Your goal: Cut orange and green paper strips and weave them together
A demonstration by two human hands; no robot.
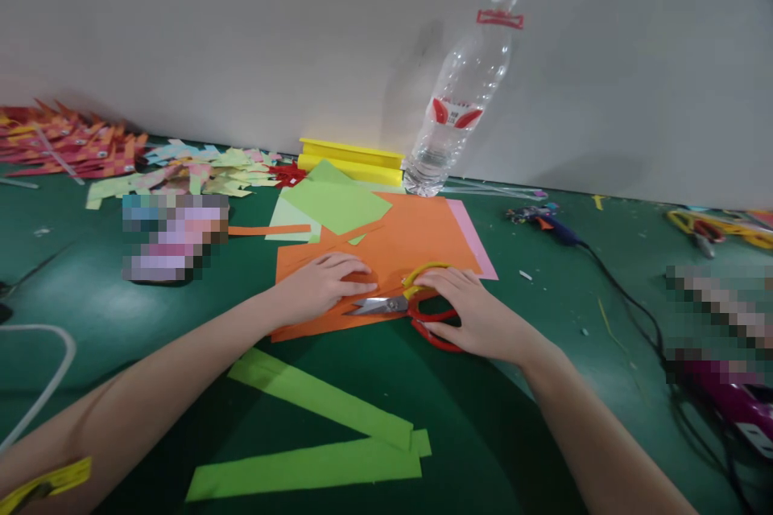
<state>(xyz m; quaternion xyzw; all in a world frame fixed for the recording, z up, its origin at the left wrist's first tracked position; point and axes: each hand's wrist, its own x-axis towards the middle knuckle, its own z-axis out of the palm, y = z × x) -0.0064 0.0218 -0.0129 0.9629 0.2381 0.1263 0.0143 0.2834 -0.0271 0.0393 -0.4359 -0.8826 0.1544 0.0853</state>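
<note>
My left hand [320, 286] lies flat, fingers together, on an orange paper sheet [411, 237] in the middle of the green table. My right hand [477, 314] rests on a pair of scissors [416, 307] with red and yellow handles, its fingers curled over the handles. The scissors' metal blades point left toward my left fingertips, against the orange sheet's near edge. Light green paper sheets [332, 205] lie on the orange sheet's far left corner. A pink sheet [477, 245] sticks out from under its right side.
Two long green paper strips [314, 430] lie near me. A clear plastic bottle [462, 96] leans at the wall beside a yellow block [353, 159]. Paper scraps [187, 173] and red-orange pieces [66, 141] pile at the left. A corded tool [559, 227] lies at the right.
</note>
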